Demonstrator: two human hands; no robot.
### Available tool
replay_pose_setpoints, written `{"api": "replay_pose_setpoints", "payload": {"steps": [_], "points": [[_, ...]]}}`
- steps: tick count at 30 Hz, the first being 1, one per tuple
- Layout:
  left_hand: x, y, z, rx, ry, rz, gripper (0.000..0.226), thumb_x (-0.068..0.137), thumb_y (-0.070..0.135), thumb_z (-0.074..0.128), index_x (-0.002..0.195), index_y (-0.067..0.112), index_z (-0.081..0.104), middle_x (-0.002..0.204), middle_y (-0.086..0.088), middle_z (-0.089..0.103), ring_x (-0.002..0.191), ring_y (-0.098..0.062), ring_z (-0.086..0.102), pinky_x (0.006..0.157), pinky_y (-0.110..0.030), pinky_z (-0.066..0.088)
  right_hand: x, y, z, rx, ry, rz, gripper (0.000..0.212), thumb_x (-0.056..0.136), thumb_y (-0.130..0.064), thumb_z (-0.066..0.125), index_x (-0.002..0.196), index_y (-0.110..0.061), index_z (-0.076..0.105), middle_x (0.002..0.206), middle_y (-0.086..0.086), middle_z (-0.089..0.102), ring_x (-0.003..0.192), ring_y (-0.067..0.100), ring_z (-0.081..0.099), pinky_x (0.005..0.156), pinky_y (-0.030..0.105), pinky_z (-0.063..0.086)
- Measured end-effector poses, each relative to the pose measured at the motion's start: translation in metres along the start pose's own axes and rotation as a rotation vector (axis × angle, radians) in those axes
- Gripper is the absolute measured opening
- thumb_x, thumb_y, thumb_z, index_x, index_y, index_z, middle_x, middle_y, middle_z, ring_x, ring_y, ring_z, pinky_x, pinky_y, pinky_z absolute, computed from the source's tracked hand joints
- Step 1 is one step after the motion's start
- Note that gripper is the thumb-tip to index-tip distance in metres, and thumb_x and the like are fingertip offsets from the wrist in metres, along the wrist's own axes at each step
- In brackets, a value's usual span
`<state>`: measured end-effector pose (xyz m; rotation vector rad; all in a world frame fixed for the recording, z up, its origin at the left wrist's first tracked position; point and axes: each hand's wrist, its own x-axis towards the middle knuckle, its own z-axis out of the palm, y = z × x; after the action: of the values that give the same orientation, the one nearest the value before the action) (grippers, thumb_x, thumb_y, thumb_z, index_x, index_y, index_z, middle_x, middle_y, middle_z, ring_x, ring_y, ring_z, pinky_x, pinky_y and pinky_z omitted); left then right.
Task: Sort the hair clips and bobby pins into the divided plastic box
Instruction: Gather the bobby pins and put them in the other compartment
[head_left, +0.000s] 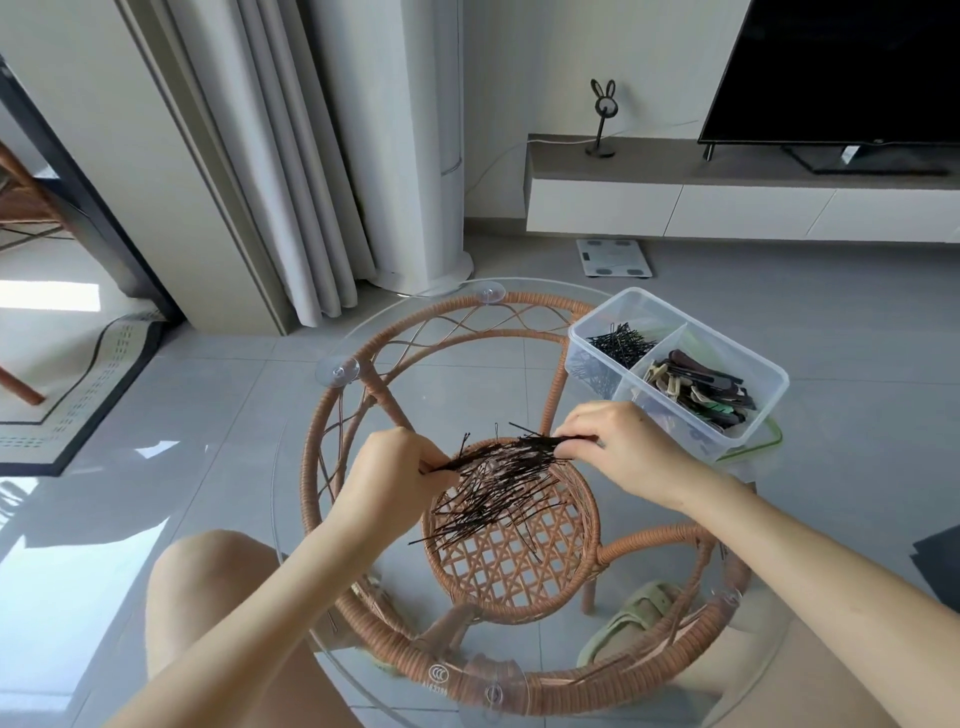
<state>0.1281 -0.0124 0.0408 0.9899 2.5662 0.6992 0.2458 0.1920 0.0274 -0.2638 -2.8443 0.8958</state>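
Observation:
A loose pile of black bobby pins (493, 493) lies on the round glass tabletop (291, 519) in the middle of the head view. My left hand (387, 475) pinches one end of a bunch of pins at the pile's left. My right hand (618, 449) pinches the other end of that bunch at the upper right. The divided clear plastic box (748, 364) stands at the table's far right. Its left compartment holds black bobby pins (621, 344); its right compartment holds several hair clips (696, 387).
The glass top rests on a rattan frame (322, 431) with a woven lower shelf (514, 564). A green lid edge (758, 447) shows under the box. My knee (208, 582) is at the lower left, a sandal (628, 618) under the table.

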Motion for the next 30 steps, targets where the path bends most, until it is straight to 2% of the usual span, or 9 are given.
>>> {"api": "replay_pose_setpoints", "payload": {"steps": [2, 6, 10, 14, 16, 19, 23, 26, 30], "points": [[-0.001, 0.003, -0.006, -0.046, 0.019, -0.006, 0.017, 0.084, 0.022, 0.067, 0.088, 0.010, 0.078, 0.068, -0.011, 0.073, 0.056, -0.023, 0.060, 0.065, -0.034, 0.055, 0.000, -0.002, -0.009, 0.034, 0.025, 0.025, 0.013, 0.083, -0.013, 0.065, 0.093, -0.009, 0.073, 0.089, 0.003, 0.070, 0.083, 0.011, 0.061, 0.073, 0.009, 0.041], [0.002, 0.006, -0.017, -0.085, 0.056, -0.008, 0.013, 0.084, 0.020, 0.066, 0.083, 0.013, 0.078, 0.066, -0.010, 0.074, 0.068, -0.032, 0.069, 0.062, -0.032, 0.056, 0.004, -0.008, -0.031, 0.089, 0.089, 0.023, 0.010, 0.081, -0.011, 0.068, 0.088, -0.010, 0.075, 0.086, 0.001, 0.070, 0.078, 0.006, 0.060, 0.072, 0.011, 0.042], [0.009, 0.008, -0.023, -0.128, 0.084, -0.028, 0.011, 0.082, 0.020, 0.069, 0.083, 0.012, 0.077, 0.060, -0.005, 0.070, 0.066, -0.029, 0.070, 0.062, -0.030, 0.055, 0.015, -0.007, -0.065, 0.105, 0.190, 0.049, 0.012, 0.079, -0.012, 0.069, 0.090, -0.012, 0.074, 0.085, 0.000, 0.070, 0.078, 0.009, 0.061, 0.072, 0.021, 0.045], [0.017, 0.010, -0.028, -0.166, 0.098, -0.034, 0.008, 0.081, 0.020, 0.070, 0.080, 0.015, 0.076, 0.054, 0.003, 0.066, 0.063, -0.027, 0.070, 0.055, -0.026, 0.053, 0.036, 0.011, -0.103, -0.026, 0.220, 0.034, 0.015, 0.080, -0.008, 0.068, 0.094, -0.010, 0.073, 0.082, -0.008, 0.065, 0.074, -0.002, 0.059, 0.069, 0.002, 0.038], [0.019, 0.011, -0.030, -0.167, 0.106, -0.027, 0.008, 0.081, 0.020, 0.069, 0.078, 0.017, 0.076, 0.056, 0.002, 0.069, 0.061, -0.021, 0.070, 0.050, -0.014, 0.047, 0.048, 0.029, -0.118, -0.182, 0.164, 0.038, 0.014, 0.082, -0.010, 0.066, 0.094, -0.008, 0.073, 0.083, -0.001, 0.065, 0.077, 0.010, 0.059, 0.069, 0.005, 0.036], [0.026, 0.013, -0.033, -0.170, 0.108, -0.032, 0.011, 0.081, 0.021, 0.069, 0.074, 0.015, 0.076, 0.059, 0.001, 0.070, 0.058, -0.014, 0.069, 0.045, -0.007, 0.042, 0.069, 0.056, -0.128, -0.403, 0.008, 0.063, 0.013, 0.084, -0.014, 0.063, 0.088, -0.007, 0.073, 0.084, 0.008, 0.065, 0.085, 0.026, 0.058, 0.075, 0.030, 0.043], [0.037, 0.023, -0.035, -0.186, 0.098, -0.015, 0.012, 0.082, 0.020, 0.068, 0.073, 0.016, 0.075, 0.051, 0.006, 0.062, 0.049, -0.012, 0.062, 0.042, -0.007, 0.042, 0.089, 0.067, -0.115, -0.589, -0.201, 0.043, 0.015, 0.083, -0.020, 0.064, 0.093, -0.012, 0.073, 0.091, 0.003, 0.067, 0.091, 0.021, 0.054, 0.076, 0.030, 0.039], [0.047, 0.038, -0.037, -0.203, 0.095, 0.007, 0.011, 0.083, 0.022, 0.067, 0.075, 0.019, 0.073, 0.057, 0.003, 0.066, 0.057, -0.015, 0.066, 0.043, -0.007, 0.041, 0.095, 0.064, -0.100, -0.617, -0.246, 0.015, 0.022, 0.082, -0.025, 0.066, 0.103, -0.023, 0.071, 0.099, -0.005, 0.069, 0.090, 0.014, 0.049, 0.083, 0.028, 0.038], [0.072, 0.070, -0.029, -0.213, 0.096, 0.099, 0.019, 0.084, 0.020, 0.065, 0.073, 0.007, 0.074, 0.064, -0.009, 0.070, 0.052, -0.018, 0.056, 0.043, -0.012, 0.039, 0.094, 0.075, -0.096, -0.577, -0.246, 0.112, 0.037, 0.082, -0.026, 0.064, 0.118, -0.034, 0.060, 0.117, -0.006, 0.063, 0.112, 0.019, 0.048, 0.100, 0.038, 0.036]]}}
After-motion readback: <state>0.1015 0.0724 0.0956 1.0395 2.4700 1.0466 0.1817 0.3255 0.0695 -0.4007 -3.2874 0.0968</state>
